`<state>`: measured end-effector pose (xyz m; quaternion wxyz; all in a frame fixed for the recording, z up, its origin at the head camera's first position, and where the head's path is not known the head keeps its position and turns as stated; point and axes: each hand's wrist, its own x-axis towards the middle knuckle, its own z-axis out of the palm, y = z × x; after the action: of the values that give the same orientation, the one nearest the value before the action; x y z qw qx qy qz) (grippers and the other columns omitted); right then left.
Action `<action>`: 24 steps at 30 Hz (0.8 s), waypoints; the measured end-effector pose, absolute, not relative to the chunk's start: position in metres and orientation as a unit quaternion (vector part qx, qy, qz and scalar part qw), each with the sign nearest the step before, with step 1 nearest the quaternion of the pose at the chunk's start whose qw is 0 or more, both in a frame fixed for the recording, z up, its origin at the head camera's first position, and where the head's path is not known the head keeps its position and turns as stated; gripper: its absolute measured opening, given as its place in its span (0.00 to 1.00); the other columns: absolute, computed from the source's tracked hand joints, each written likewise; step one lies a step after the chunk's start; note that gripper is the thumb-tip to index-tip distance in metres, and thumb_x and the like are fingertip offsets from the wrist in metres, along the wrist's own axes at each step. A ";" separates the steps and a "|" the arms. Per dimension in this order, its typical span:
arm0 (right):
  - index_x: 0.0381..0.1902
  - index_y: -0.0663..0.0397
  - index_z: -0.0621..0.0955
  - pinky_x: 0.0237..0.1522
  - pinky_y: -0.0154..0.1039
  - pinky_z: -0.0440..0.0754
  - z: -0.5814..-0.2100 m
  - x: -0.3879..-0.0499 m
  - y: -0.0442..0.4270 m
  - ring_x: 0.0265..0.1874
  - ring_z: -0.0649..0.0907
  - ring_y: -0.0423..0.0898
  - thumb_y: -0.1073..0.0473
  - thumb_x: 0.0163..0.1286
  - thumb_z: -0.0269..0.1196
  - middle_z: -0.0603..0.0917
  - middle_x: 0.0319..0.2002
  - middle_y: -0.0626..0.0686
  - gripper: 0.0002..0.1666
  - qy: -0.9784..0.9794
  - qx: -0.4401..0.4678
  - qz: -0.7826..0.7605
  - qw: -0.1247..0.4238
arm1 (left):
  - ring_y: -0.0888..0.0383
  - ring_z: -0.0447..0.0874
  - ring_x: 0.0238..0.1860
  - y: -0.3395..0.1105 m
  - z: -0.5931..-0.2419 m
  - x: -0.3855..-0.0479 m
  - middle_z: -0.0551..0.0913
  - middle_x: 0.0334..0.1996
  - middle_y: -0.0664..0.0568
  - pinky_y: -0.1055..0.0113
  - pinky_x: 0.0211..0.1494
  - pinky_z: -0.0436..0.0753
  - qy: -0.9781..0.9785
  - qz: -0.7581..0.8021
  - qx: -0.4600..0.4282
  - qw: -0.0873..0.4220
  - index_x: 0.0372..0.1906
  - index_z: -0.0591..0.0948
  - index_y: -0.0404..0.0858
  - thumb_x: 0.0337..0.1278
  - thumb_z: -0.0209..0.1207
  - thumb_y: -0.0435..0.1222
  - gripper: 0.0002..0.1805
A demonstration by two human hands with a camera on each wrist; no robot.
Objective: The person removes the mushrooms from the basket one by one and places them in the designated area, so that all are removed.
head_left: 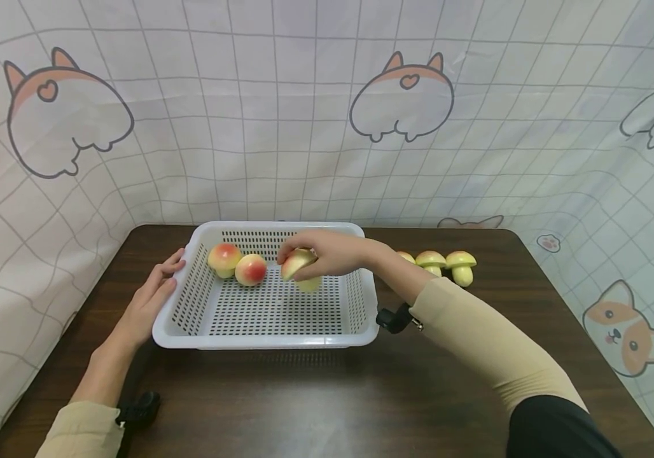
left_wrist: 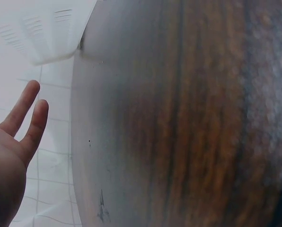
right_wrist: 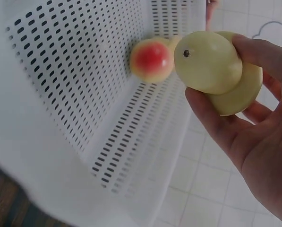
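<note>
Black-and-cream sleeve (head_left: 493, 356), right of the basket (head_left: 264, 341); right grip (head_left: 333, 252) clamped round a mushroom (right_wrist: 216, 73) over its floor, presumably for security. Left grip (head_left: 146, 302) apart, laid against its left rim, seemingly for steadying. Inside, two mushrooms (head_left: 250, 270); rightward on the bench (head_left: 281, 407), three others (head_left: 431, 258).

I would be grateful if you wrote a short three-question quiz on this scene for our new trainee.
1. What does the right hand hold?
2. Fill in, from the head view: the left hand is at the ___ end of the basket.
3. True or false: the table is bare to the right of the basket.

Key:
1. A mushroom.
2. Left.
3. False; other mushrooms lie there.
</note>
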<state>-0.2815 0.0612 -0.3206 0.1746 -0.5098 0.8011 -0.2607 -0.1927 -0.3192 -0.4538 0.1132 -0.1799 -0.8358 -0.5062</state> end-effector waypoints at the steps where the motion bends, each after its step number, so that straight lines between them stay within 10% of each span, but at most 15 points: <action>1: 0.57 0.49 0.82 0.53 0.40 0.76 -0.320 -0.281 0.064 0.48 0.78 0.42 0.59 0.70 0.70 0.81 0.53 0.44 0.18 0.799 -0.511 -0.265 0.173 | 0.74 0.64 0.67 -0.319 -0.454 -0.193 0.55 0.81 0.46 0.78 0.50 0.77 -0.835 -0.508 -0.181 0.112 0.70 0.66 0.35 0.82 0.42 0.36 0.20; 13: 0.57 0.48 0.82 0.51 0.42 0.78 -0.322 -0.274 0.095 0.48 0.79 0.42 0.60 0.70 0.69 0.82 0.52 0.43 0.18 0.799 -0.494 -0.306 0.154 | 0.74 0.61 0.69 -0.319 -0.454 -0.193 0.55 0.81 0.44 0.80 0.53 0.73 -0.834 -0.506 -0.183 0.117 0.70 0.66 0.33 0.82 0.42 0.35 0.20; 24: 0.56 0.44 0.82 0.47 0.45 0.80 -0.320 -0.268 0.127 0.47 0.79 0.44 0.57 0.72 0.68 0.82 0.53 0.42 0.16 0.815 -0.464 -0.320 0.135 | 0.45 0.54 0.78 -0.318 -0.451 -0.192 0.57 0.80 0.45 0.81 0.63 0.59 -0.849 -0.477 -0.182 0.138 0.69 0.69 0.33 0.81 0.43 0.34 0.20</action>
<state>-0.2682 0.1273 -0.3198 0.1348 -0.4638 0.8149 -0.3203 -0.1921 -0.3182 -0.4513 0.1385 -0.1823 -0.8487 -0.4768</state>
